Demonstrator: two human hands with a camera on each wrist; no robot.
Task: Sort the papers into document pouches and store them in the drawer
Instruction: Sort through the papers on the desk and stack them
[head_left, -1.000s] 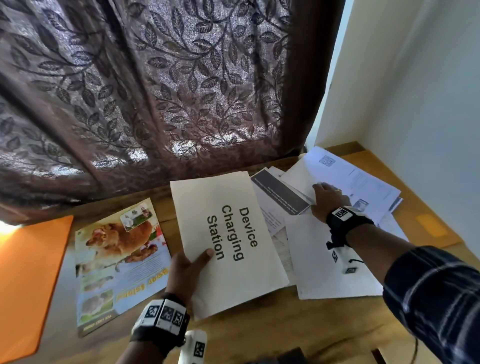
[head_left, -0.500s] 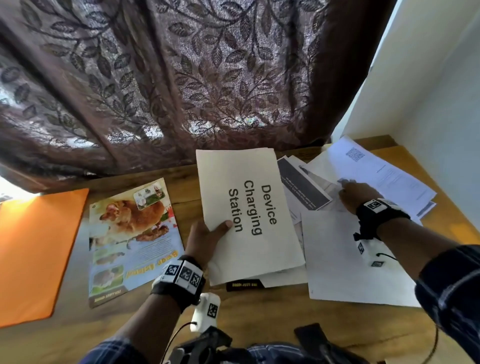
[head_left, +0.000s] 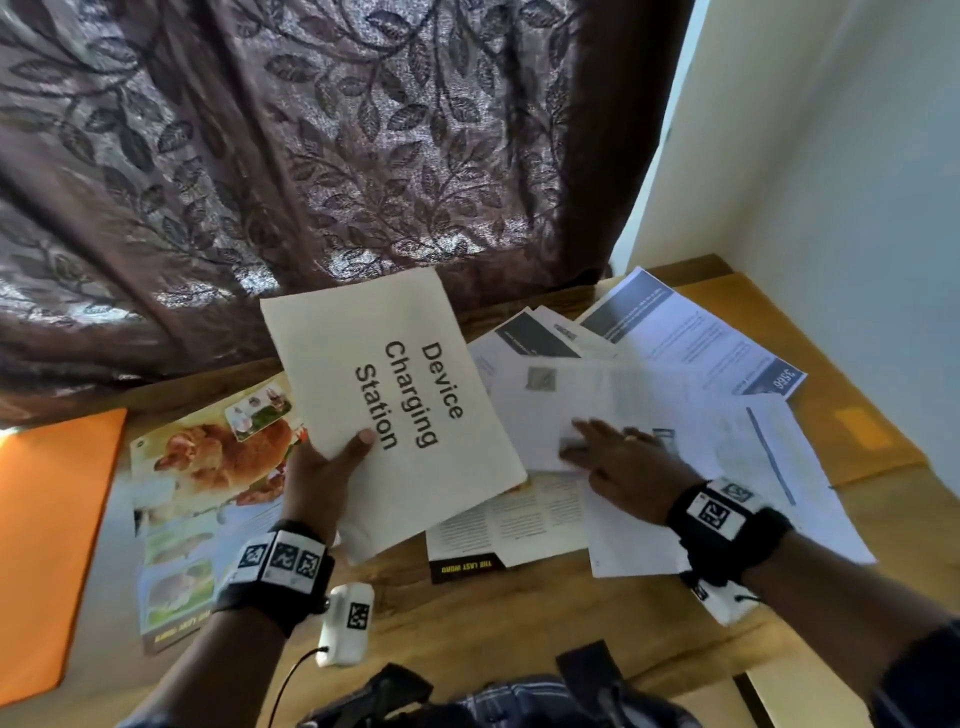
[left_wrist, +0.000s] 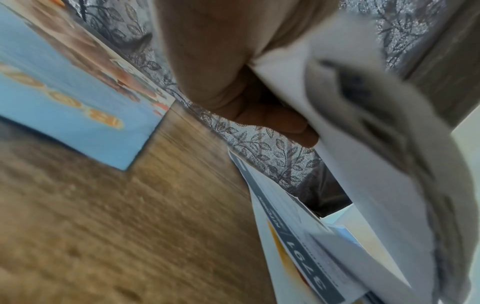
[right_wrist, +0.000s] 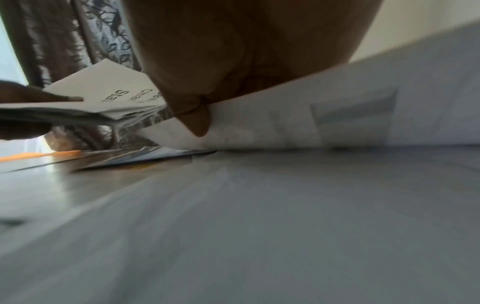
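My left hand (head_left: 358, 449) grips a cream sheet printed "Device Charging Station" (head_left: 395, 405), thumb on top and fingers (left_wrist: 272, 123) underneath, holding it tilted above the wooden table (head_left: 519, 613). More pages seem to hang under that sheet (left_wrist: 363, 144), which also shows at the left of the right wrist view (right_wrist: 109, 90). My right hand (head_left: 613, 452) lies flat with spread fingers on a white printed sheet (head_left: 597, 395) atop a loose pile of papers (head_left: 675, 332). The thumb (right_wrist: 194, 121) rests on the sheet. An orange pouch (head_left: 47, 519) lies at the far left.
A dog flyer (head_left: 208, 467) lies left of my left hand. A folded booklet (head_left: 509, 525) sticks out under the pile. A tan envelope (head_left: 857, 431) lies at the right under the papers. A leaf-patterned curtain (head_left: 311, 156) hangs behind the table; a wall (head_left: 857, 156) closes the right.
My left hand has lifted the "Device Charging Station" sheet off the table. My right hand has drawn a printed sheet from the back of the pile toward the middle.
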